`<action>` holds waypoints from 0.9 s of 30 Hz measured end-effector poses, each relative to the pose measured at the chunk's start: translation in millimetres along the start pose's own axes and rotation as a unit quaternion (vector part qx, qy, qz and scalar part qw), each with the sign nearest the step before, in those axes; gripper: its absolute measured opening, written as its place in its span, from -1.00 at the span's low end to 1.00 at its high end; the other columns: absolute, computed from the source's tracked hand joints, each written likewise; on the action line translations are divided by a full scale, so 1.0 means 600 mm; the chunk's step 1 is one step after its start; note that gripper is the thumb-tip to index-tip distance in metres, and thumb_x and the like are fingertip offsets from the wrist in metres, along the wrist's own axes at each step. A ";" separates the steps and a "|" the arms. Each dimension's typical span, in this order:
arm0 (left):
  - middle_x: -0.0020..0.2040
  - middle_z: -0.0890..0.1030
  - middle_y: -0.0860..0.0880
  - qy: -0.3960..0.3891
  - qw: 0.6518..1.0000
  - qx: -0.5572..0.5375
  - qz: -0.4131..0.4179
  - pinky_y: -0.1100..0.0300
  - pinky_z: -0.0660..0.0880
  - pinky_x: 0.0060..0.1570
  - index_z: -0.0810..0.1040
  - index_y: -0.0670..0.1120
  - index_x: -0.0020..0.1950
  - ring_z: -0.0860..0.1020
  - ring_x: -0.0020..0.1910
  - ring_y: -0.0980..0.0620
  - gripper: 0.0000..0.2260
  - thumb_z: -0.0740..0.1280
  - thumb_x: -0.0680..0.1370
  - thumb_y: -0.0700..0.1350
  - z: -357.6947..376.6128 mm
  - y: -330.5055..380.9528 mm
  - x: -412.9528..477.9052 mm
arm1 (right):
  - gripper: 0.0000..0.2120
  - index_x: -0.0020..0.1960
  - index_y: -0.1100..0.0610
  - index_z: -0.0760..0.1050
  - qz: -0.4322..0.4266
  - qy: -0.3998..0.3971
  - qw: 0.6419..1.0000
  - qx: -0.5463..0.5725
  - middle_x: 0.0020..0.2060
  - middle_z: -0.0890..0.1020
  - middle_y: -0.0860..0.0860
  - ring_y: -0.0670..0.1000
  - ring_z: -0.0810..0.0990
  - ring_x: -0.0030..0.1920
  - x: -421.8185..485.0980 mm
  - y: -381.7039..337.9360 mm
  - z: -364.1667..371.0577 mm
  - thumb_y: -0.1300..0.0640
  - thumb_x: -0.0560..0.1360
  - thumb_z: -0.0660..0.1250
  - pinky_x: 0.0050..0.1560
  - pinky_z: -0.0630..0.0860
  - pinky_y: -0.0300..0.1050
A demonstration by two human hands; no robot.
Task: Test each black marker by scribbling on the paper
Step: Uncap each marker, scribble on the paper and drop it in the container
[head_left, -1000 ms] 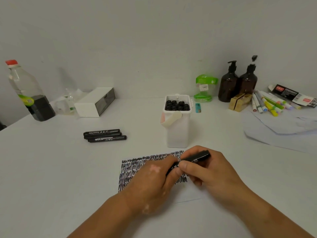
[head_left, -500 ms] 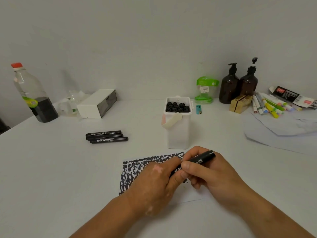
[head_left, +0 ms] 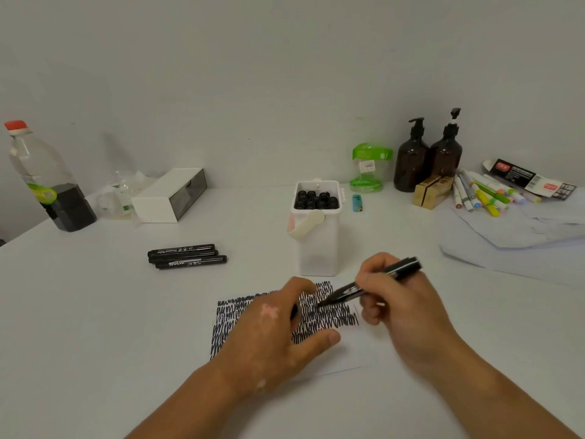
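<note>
Just beyond the paper (head_left: 348,356), a white tub (head_left: 318,248) of markers (head_left: 315,199).

A second ago both hands were closed together around the capped black marker (head_left: 376,280) above the paper (head_left: 348,359). Now they have drawn apart. The marker is uncapped, and the right hand (head_left: 402,308) alone holds it in a writing grip, its barrel slanting up to the right and its bare tip down among the scribbles (head_left: 329,318). The left hand (head_left: 272,331) has let go of the barrel and settled onto the paper with its thumb spread wide, the cap (head_left: 294,312) tucked under its curled fingers (only a dark sliver of it shows). With the hands parted, more of the scribbles shows between them.
</note>
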State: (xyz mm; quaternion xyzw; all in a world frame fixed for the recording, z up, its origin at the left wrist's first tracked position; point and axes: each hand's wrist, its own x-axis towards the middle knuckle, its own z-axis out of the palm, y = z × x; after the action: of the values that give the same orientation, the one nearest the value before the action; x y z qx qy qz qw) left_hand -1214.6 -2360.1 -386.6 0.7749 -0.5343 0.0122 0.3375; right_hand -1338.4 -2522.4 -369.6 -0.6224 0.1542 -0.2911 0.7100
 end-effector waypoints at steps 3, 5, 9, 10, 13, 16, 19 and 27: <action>-0.28 0.38 0.19 -0.006 0.999 0.042 -0.024 0.41 0.28 -0.21 0.45 0.22 0.27 0.40 -0.22 0.22 -0.40 0.29 0.33 0.49 -0.005 -0.017 0.000 | -0.89 -0.23 0.11 0.65 0.021 0.041 0.998 0.031 -0.50 0.43 0.07 0.00 0.39 -0.47 0.008 -0.009 -0.024 0.15 0.32 0.35 -0.51 0.31 -0.16; -0.20 0.37 0.23 -0.038 0.995 0.086 -0.022 0.37 0.26 -0.09 0.42 0.26 0.36 0.36 -0.13 0.24 -0.33 0.25 0.34 0.53 -0.001 -0.018 0.001 | -0.76 -0.12 0.15 0.71 0.044 0.016 0.999 0.014 -0.44 0.55 0.15 0.04 0.49 -0.45 0.007 -0.009 -0.029 0.11 0.33 0.32 -0.51 0.38 -0.15; -0.07 0.42 0.19 -0.091 0.987 0.128 -0.040 0.24 0.34 0.04 0.38 0.30 0.40 0.40 0.02 0.14 -0.31 0.23 0.34 0.55 0.007 -0.021 0.001 | -0.77 -0.14 0.16 0.71 0.086 -0.034 0.995 -0.034 -0.34 0.66 0.19 0.06 0.58 -0.39 0.001 -0.001 -0.017 0.10 0.32 0.33 -0.48 0.47 -0.14; -0.06 0.43 0.17 -0.103 0.985 0.127 -0.049 0.23 0.36 0.05 0.39 0.30 0.39 0.41 0.02 0.12 -0.32 0.25 0.34 0.54 0.005 -0.024 0.001 | -0.81 -0.16 0.14 0.69 0.083 -0.037 0.993 -0.073 -0.37 0.64 0.15 0.04 0.56 -0.40 0.000 0.002 -0.013 0.10 0.31 0.36 -0.47 0.46 -0.15; -0.04 0.45 0.14 -0.126 0.982 0.126 -0.061 0.21 0.38 0.08 0.41 0.28 0.38 0.42 0.04 0.10 -0.35 0.28 0.35 0.51 -0.006 -0.033 0.002 | -0.89 -0.22 0.05 0.64 0.071 -0.035 0.977 -0.200 -0.47 0.59 0.03 0.01 0.48 -0.49 -0.003 0.012 -0.008 0.06 0.27 0.43 -0.50 0.40 -0.18; -0.07 0.45 0.14 -0.130 0.982 0.119 -0.070 0.22 0.37 0.05 0.45 0.27 0.35 0.42 0.01 0.11 -0.38 0.32 0.35 0.48 -0.014 -0.038 0.003 | -0.86 -0.18 0.00 0.64 0.065 -0.037 0.960 -0.269 -0.46 0.64 -0.03 -0.08 0.50 -0.52 -0.005 0.021 -0.006 0.00 0.27 0.44 -0.48 0.39 -0.24; -0.06 0.46 0.13 -0.133 0.981 0.118 -0.076 0.21 0.37 0.06 0.45 0.28 0.34 0.42 0.03 0.11 -0.40 0.34 0.35 0.47 -0.014 -0.038 0.004 | -0.78 -0.15 -0.06 0.64 0.051 -0.041 0.949 -0.308 -0.42 0.66 -0.09 -0.19 0.53 -0.48 -0.004 0.031 -0.005 -0.10 0.24 0.42 -0.45 0.36 -0.37; -0.07 0.43 0.15 -0.135 0.980 0.117 -0.087 0.21 0.33 0.05 0.45 0.28 0.33 0.40 0.04 0.11 -0.42 0.35 0.36 0.45 -0.013 -0.036 0.005 | -0.88 -0.11 -0.13 0.65 0.033 -0.029 0.937 -0.348 -0.34 0.67 -0.15 -0.20 0.57 -0.36 -0.003 0.042 -0.008 -0.05 0.35 0.49 -0.37 0.42 -0.41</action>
State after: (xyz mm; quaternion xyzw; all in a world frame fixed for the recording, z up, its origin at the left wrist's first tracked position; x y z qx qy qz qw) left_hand -1192.9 -2354.1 -390.5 0.8468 -0.5007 -0.0596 0.1692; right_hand -1336.8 -2523.8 -394.9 -0.8330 0.2457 -0.1778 0.4627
